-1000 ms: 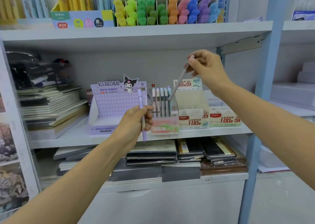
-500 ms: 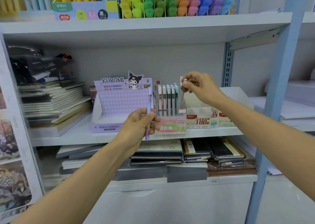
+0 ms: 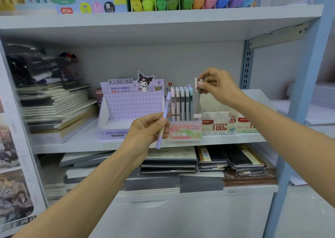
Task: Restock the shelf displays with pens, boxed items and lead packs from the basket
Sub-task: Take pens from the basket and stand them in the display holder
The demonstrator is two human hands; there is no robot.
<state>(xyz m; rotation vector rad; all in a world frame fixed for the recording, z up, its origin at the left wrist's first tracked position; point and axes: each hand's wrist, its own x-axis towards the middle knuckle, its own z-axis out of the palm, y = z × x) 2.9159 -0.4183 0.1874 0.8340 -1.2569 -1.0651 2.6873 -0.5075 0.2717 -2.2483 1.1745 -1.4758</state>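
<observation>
L hand [image 3: 145, 130] grips a lilac pen [image 3: 165, 114] mid-barrel, near upright, at 9 o'clock of the Fruit Soda stand [image 3: 184, 130]. R hand [image 3: 219, 88], at 1 o'clock, pinches a grey pen [image 3: 199, 100] by its top, lower end inside the stand.

We see both our forearms bare as far as they show; our left hand [image 3: 145, 130] and right hand [image 3: 220, 88] are bare as well, with slender fingers.

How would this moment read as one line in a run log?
right hand: pinches top of grey pen, upright at right end of pen stand | left hand: holds purple pen beside stand
</observation>
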